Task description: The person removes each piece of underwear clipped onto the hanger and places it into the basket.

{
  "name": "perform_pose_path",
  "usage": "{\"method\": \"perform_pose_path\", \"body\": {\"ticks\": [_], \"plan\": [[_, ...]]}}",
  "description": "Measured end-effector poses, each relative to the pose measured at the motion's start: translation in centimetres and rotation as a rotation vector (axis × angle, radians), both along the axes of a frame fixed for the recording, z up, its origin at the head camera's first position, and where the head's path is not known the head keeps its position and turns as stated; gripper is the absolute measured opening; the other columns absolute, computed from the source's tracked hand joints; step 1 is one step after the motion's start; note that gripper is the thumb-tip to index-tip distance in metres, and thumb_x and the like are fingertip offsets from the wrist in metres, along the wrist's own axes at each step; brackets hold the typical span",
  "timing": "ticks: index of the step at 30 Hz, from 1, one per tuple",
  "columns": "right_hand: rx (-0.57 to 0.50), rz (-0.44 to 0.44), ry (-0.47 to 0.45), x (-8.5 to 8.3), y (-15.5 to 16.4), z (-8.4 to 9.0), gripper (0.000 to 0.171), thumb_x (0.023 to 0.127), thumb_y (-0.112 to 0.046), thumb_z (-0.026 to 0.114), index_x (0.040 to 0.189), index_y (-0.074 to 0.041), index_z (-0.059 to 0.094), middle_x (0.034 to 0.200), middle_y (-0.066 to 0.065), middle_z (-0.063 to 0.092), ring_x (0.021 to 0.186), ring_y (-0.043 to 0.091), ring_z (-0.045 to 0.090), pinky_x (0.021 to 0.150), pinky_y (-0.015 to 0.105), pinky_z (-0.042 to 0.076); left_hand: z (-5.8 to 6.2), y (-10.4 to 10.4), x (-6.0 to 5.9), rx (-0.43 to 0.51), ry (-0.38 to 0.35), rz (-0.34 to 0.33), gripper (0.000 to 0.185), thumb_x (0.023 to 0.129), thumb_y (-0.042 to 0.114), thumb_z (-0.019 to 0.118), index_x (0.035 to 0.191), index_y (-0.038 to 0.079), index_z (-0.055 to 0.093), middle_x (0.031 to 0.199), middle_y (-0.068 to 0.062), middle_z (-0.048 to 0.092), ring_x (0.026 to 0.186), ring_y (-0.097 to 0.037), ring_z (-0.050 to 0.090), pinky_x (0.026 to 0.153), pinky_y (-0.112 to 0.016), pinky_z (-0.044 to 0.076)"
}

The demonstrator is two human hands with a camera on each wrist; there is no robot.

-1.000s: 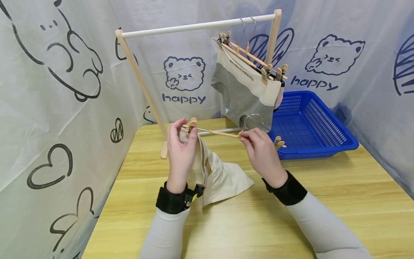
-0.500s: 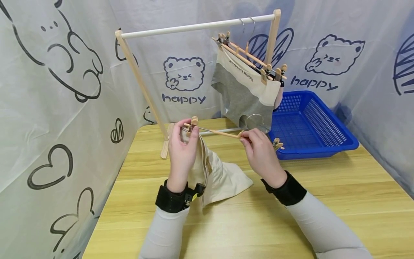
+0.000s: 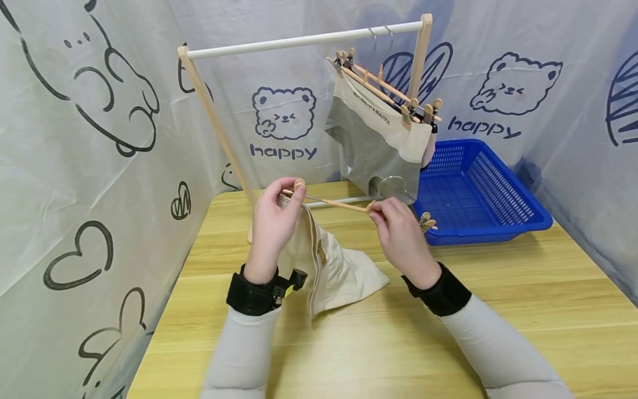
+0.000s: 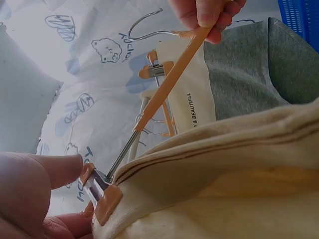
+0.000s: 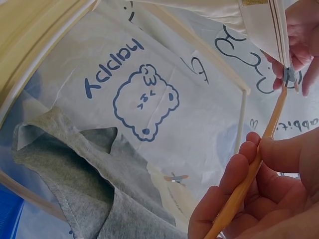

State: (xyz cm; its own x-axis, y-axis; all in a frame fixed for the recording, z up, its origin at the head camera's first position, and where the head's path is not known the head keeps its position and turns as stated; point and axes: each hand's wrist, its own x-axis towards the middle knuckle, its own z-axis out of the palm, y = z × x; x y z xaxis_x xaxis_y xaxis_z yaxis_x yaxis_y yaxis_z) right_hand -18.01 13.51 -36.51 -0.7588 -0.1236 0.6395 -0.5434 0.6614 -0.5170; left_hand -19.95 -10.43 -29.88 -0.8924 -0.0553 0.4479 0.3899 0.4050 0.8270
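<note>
A wooden clip hanger is held level above the table between both hands. My left hand pinches its left clip and the waistband of a cream garment, which trails down onto the tabletop. My right hand grips the hanger's bar near the middle, below its metal hook. The hanger's right clip sticks out past my right hand with nothing in it.
A wooden clothes rack stands at the back of the table, with grey and cream shorts clipped on hangers at its right end. A blue plastic basket sits at the right rear. Printed fabric walls surround the table.
My left hand has shifted slightly up and left on the left clip, and its wrist has drawn back. The hanger, the garment and my right hand have barely moved.
</note>
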Motion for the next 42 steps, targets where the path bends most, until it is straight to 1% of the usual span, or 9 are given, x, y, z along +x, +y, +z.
{"method": "perform_pose_path", "body": {"ticks": [2, 6, 13, 18, 21, 26, 33, 37, 42], "plan": [[0.003, -0.005, 0.001, -0.1, 0.0, 0.0, 0.012, 0.103, -0.006, 0.061, 0.109, 0.003, 0.066, 0.097, 0.016, 0.061, 0.087, 0.028, 0.054, 0.081, 0.042, 0.042, 0.2, 0.0, -0.2, -0.010, -0.018, -0.007, 0.031, 0.100, 0.026, 0.068, 0.119, 0.001, 0.071, 0.114, -0.017, 0.071, 0.106, -0.029, 0.063, 0.095, -0.039, 0.047], [0.002, -0.015, 0.006, -0.1, 0.2, 0.1, 0.012, 0.102, -0.006, 0.062, 0.109, 0.003, 0.066, 0.097, 0.016, 0.061, 0.087, 0.030, 0.055, 0.081, 0.043, 0.042, 0.5, -0.1, -0.5, -0.022, -0.059, -0.024, 0.031, 0.101, 0.028, 0.067, 0.118, 0.002, 0.072, 0.110, -0.016, 0.072, 0.100, -0.027, 0.063, 0.089, -0.034, 0.047], [0.004, -0.013, 0.006, -0.2, 0.4, 0.1, 0.012, 0.103, -0.006, 0.061, 0.110, 0.003, 0.066, 0.098, 0.016, 0.061, 0.088, 0.030, 0.055, 0.083, 0.043, 0.042, 0.9, 0.1, -0.8, -0.030, -0.087, -0.059, 0.028, 0.102, 0.026, 0.066, 0.117, 0.003, 0.073, 0.109, -0.015, 0.071, 0.098, -0.024, 0.062, 0.081, -0.029, 0.049], [0.003, -0.018, 0.000, -0.2, 0.5, 0.0, 0.012, 0.103, -0.006, 0.061, 0.110, 0.002, 0.066, 0.099, 0.016, 0.061, 0.088, 0.030, 0.055, 0.084, 0.044, 0.043, 1.1, 0.2, -0.8, -0.023, -0.103, -0.080, 0.027, 0.102, 0.024, 0.066, 0.115, 0.002, 0.073, 0.109, -0.016, 0.071, 0.098, -0.025, 0.062, 0.080, -0.029, 0.048], [0.002, -0.020, -0.006, -0.2, 0.5, 0.0, 0.012, 0.103, -0.006, 0.061, 0.110, 0.002, 0.066, 0.099, 0.016, 0.061, 0.088, 0.029, 0.055, 0.082, 0.043, 0.043, 1.2, 0.2, -0.8, -0.014, -0.122, -0.088, 0.026, 0.102, 0.025, 0.067, 0.115, 0.003, 0.073, 0.111, -0.015, 0.072, 0.096, -0.020, 0.061, 0.080, -0.028, 0.048], [0.002, -0.025, -0.006, -0.2, 0.6, 0.1, 0.011, 0.102, -0.006, 0.063, 0.109, 0.002, 0.067, 0.098, 0.016, 0.063, 0.087, 0.029, 0.056, 0.079, 0.041, 0.044, 1.2, 0.2, -0.9, 0.020, -0.153, -0.103, 0.025, 0.101, 0.024, 0.067, 0.115, 0.003, 0.073, 0.112, -0.014, 0.073, 0.086, -0.011, 0.059, 0.074, -0.023, 0.049], [-0.006, -0.024, -0.026, -0.3, 0.7, 0.3, 0.012, 0.101, -0.006, 0.064, 0.109, 0.002, 0.068, 0.098, 0.015, 0.064, 0.090, 0.028, 0.058, 0.081, 0.041, 0.046, 1.2, 0.4, -1.0, 0.024, -0.130, -0.115, 0.023, 0.101, 0.022, 0.068, 0.113, 0.002, 0.073, 0.112, -0.015, 0.074, 0.083, -0.009, 0.058, 0.072, -0.020, 0.047], [-0.006, -0.023, -0.046, -0.3, 0.7, 0.3, 0.012, 0.102, -0.006, 0.064, 0.109, 0.002, 0.068, 0.098, 0.014, 0.063, 0.090, 0.028, 0.058, 0.081, 0.041, 0.046, 1.0, 0.5, -1.1, 0.006, -0.100, -0.096, 0.022, 0.101, 0.021, 0.069, 0.111, 0.003, 0.074, 0.109, -0.015, 0.075, 0.078, -0.008, 0.057, 0.070, -0.020, 0.046], [-0.003, -0.026, -0.063, -0.3, 0.7, 0.3, 0.013, 0.102, -0.006, 0.062, 0.110, 0.003, 0.068, 0.098, 0.015, 0.063, 0.089, 0.028, 0.057, 0.081, 0.042, 0.045, 0.8, 0.7, -1.2, 0.002, -0.077, -0.078, 0.022, 0.100, 0.022, 0.070, 0.110, 0.003, 0.074, 0.107, -0.014, 0.075, 0.078, -0.009, 0.057, 0.069, -0.020, 0.046]]}}
